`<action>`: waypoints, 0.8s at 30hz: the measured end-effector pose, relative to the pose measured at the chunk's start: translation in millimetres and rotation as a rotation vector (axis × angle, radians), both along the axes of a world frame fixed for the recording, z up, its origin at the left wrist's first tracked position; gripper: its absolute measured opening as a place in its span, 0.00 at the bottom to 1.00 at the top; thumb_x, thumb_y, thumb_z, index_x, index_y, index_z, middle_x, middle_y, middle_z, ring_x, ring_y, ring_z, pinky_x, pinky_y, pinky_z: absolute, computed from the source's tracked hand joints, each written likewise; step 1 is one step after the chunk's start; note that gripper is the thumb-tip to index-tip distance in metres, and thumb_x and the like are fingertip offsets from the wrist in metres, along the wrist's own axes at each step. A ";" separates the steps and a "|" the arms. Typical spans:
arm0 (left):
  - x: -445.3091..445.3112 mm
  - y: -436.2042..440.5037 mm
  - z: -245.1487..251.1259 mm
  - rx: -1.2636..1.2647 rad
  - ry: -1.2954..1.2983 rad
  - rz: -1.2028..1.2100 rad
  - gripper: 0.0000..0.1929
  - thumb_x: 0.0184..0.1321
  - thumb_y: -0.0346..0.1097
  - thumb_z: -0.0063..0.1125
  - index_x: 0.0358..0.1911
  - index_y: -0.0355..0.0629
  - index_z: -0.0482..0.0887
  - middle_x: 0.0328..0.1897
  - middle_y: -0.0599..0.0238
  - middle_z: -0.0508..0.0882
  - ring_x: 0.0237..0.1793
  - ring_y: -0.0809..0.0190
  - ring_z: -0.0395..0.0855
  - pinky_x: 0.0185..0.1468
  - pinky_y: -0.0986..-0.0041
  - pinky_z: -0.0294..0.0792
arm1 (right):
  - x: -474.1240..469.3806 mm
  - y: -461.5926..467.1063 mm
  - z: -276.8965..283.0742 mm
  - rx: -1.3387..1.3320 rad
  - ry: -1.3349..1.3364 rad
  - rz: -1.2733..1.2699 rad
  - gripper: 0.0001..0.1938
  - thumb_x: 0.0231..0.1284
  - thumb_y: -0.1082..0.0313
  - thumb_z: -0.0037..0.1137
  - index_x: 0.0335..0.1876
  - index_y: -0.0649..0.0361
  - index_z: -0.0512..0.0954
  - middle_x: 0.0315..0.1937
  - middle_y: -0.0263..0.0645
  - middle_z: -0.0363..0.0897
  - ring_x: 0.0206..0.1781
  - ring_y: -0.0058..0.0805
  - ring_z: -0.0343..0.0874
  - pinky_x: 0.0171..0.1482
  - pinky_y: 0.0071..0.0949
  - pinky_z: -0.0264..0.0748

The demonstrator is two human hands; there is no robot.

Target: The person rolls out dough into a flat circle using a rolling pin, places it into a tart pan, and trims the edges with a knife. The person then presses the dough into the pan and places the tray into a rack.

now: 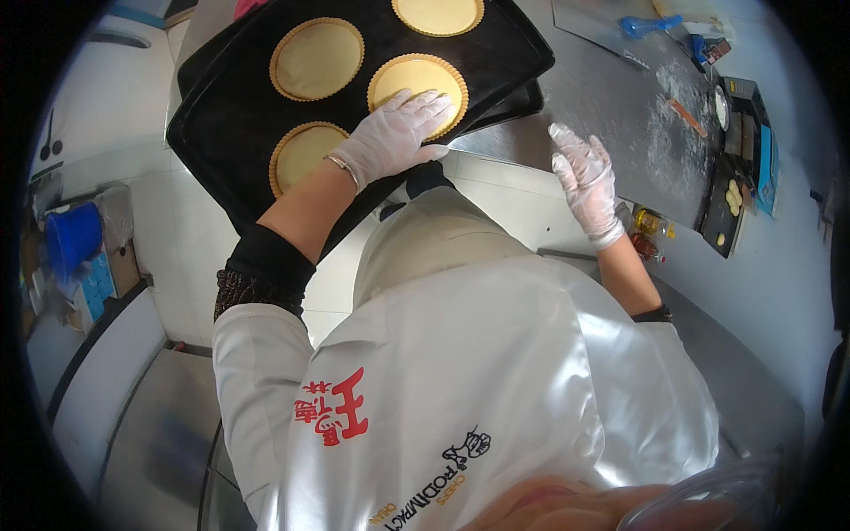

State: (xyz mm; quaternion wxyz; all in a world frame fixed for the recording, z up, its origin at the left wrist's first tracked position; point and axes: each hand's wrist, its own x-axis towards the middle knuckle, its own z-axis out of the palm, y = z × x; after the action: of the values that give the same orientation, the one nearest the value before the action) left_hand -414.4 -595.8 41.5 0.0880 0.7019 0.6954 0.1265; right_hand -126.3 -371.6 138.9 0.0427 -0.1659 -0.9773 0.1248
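Note:
My left hand (pixel 405 129), in a clear plastic glove, lies palm down on a pale round tart shell (pixel 418 70) with a fluted rim. The hand covers the lower part of that shell. More shells sit on the same black baking tray (pixel 219 126): an upper-left one (pixel 319 60), a top one (pixel 438 13) cut off by the picture's edge, and a lower one (pixel 302 159) partly behind my wrist. A second black tray (pixel 518 103) shows underneath. My right hand (pixel 588 186), also gloved, hangs in the air right of the trays, fingers loosely apart and holding nothing.
A steel worktable (pixel 584 99) on the right bears scattered flour (pixel 671 146) and an orange-brown stick (pixel 687 118). Dough pieces (pixel 733 197) lie on a dark tray (pixel 714 222). Bottles (pixel 651 222) stand low by the table. A blue bucket (pixel 73 239) is at far left.

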 end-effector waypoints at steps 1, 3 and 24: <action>-0.5 0.7 0.3 0.048 -0.021 -0.006 0.37 0.80 0.59 0.52 0.83 0.42 0.68 0.85 0.56 0.73 0.87 0.55 0.64 0.90 0.59 0.51 | 6.9 -5.4 -0.5 -0.029 -0.025 -0.030 0.22 0.82 0.55 0.57 0.75 0.47 0.80 0.72 0.39 0.84 0.75 0.38 0.81 0.83 0.49 0.61; -2.8 2.8 2.9 0.065 -0.046 -0.017 0.36 0.81 0.58 0.52 0.83 0.42 0.68 0.85 0.57 0.73 0.87 0.55 0.64 0.89 0.59 0.51 | 13.9 -9.9 0.3 -0.065 -0.017 -0.041 0.22 0.83 0.54 0.55 0.76 0.48 0.79 0.71 0.40 0.84 0.75 0.39 0.80 0.83 0.49 0.61; 11.1 33.0 31.9 -0.257 -0.013 0.183 0.31 0.78 0.50 0.56 0.82 0.53 0.71 0.87 0.64 0.70 0.88 0.52 0.62 0.89 0.48 0.51 | -82.2 144.6 -39.9 -0.175 0.096 0.254 0.21 0.83 0.53 0.55 0.73 0.49 0.81 0.69 0.38 0.86 0.69 0.36 0.84 0.79 0.43 0.69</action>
State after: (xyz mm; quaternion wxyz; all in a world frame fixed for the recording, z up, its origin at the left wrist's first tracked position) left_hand -403.4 -562.8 73.3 0.1698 0.6177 0.7663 0.0483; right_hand -208.5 -227.0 99.0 0.0588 -0.0381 -0.9726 0.2217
